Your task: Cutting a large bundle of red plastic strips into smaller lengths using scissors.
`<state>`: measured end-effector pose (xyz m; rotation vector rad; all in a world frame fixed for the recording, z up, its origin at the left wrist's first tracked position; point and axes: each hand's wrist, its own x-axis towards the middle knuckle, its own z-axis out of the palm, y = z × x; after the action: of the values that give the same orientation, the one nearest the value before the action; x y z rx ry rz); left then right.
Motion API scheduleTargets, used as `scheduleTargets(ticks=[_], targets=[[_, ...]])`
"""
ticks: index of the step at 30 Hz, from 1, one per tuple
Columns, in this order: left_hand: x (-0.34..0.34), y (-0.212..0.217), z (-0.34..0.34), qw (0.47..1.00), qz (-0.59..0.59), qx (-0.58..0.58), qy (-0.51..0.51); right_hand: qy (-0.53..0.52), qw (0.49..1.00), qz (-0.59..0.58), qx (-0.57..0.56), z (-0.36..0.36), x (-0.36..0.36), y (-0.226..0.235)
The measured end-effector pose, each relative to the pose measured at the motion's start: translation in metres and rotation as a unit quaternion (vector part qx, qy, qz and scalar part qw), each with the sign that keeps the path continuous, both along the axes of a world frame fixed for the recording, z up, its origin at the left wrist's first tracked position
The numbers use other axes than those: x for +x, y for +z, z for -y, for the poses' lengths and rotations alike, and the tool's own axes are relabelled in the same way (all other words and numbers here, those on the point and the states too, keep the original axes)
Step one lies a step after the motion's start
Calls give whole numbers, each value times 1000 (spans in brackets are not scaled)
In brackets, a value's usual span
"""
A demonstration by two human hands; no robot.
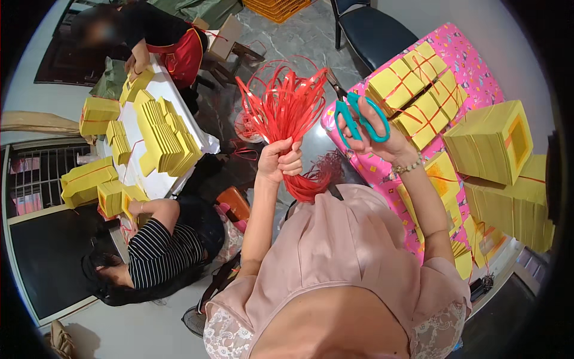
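Observation:
A thick bundle of red plastic strips (287, 99) is gripped around its middle by my left hand (280, 160). Its looped upper end fans out above the fist, and the loose tail hangs below, against my pink top. Just to the right, my right hand (382, 134) holds scissors (353, 119) with teal handles, fingers through the loops. The dark blades point up and left, close to the bundle's right edge; I cannot tell whether they touch a strip.
To the right, a pink patterned table (388, 158) bears tied yellow paper bundles (412, 90) and tall yellow stacks (487, 143). At left, two people handle yellow paper around a white table (122, 173). A dark chair (376, 33) stands beyond; more red strips (245, 128) lie low behind my bundle.

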<state>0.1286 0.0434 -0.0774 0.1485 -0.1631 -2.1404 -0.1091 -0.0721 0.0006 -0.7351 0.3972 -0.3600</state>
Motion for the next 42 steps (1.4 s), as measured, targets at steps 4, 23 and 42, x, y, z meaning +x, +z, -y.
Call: scheduleTargets(ticks=[4, 23, 42], targets=[[0, 1, 0, 1000, 4, 2, 0, -22, 999, -31, -1, -2, 0, 2], [1, 1, 2, 999, 34, 14, 14, 67, 997, 30, -28, -24, -15, 9], [1, 0, 3, 999, 54, 8, -5, -12, 999, -39, -3, -6, 0, -8]])
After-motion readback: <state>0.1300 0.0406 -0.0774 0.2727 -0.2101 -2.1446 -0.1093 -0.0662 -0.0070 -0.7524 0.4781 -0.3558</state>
